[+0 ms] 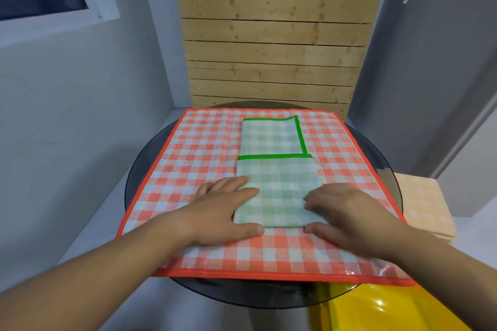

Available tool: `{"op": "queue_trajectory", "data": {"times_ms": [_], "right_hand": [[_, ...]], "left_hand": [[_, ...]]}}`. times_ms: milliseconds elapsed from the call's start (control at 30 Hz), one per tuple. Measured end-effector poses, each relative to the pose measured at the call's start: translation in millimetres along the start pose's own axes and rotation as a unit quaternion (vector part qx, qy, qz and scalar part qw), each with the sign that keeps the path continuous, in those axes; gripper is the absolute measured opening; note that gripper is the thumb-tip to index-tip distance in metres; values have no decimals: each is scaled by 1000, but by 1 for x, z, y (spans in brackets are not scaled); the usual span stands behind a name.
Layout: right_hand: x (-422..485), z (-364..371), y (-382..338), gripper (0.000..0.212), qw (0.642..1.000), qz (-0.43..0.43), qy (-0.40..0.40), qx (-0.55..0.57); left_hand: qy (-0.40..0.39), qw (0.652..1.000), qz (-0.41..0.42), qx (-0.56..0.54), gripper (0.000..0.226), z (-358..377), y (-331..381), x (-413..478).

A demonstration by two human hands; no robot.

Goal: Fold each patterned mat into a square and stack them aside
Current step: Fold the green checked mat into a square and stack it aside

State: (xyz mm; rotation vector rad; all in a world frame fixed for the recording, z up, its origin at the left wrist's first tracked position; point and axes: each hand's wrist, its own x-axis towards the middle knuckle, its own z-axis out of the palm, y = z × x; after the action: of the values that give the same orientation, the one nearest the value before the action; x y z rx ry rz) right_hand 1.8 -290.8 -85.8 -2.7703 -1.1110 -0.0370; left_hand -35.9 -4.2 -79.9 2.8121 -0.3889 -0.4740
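2 hands rest on the green checked mat (pixel 277 169), which lies partly folded on the middle of a larger orange checked mat (pixel 188 158) spread across the round dark glass bench (pixel 135 183). The left hand (pixel 223 212) lies flat with straight fingers on the green mat's near left edge, holding nothing. The right hand (pixel 349 217) covers the near right edge with its fingers bent and their tips on the cloth; I cannot tell whether it pinches the edge or only presses. Beyond the bench's right edge sits a pale orange folded stack (pixel 422 201).

The green mat looks thin, light and soft, holding a crease poorly, and likely to slide on the glossy mat beneath. It is probably best taken by its bound corners, with the fold pressed flat.
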Motion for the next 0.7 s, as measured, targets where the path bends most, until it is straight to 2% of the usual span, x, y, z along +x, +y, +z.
{"op": "queue_trajectory", "data": {"times_ms": [167,333,500,600,700], "right_hand": [[-1,-1,-3,59,999,-35,24,-15],[-4,0,-6,58,998,-15,58,8],[-4,-10,-10,55,988,33,91,120],[-4,-23,-15,47,979,41,113,166],[-3,-37,-19,39,968,60,112,218]], "left_hand": [[-3,1000,-3,-17,95,-1,-2,-1],[18,1000,4,-16,99,-2,-3,-2],[97,994,39,-35,79,-6,-7,-6],[127,983,49,-127,58,-8,-8,-8],[141,967,35,-208,57,-10,-6,-11]]}}
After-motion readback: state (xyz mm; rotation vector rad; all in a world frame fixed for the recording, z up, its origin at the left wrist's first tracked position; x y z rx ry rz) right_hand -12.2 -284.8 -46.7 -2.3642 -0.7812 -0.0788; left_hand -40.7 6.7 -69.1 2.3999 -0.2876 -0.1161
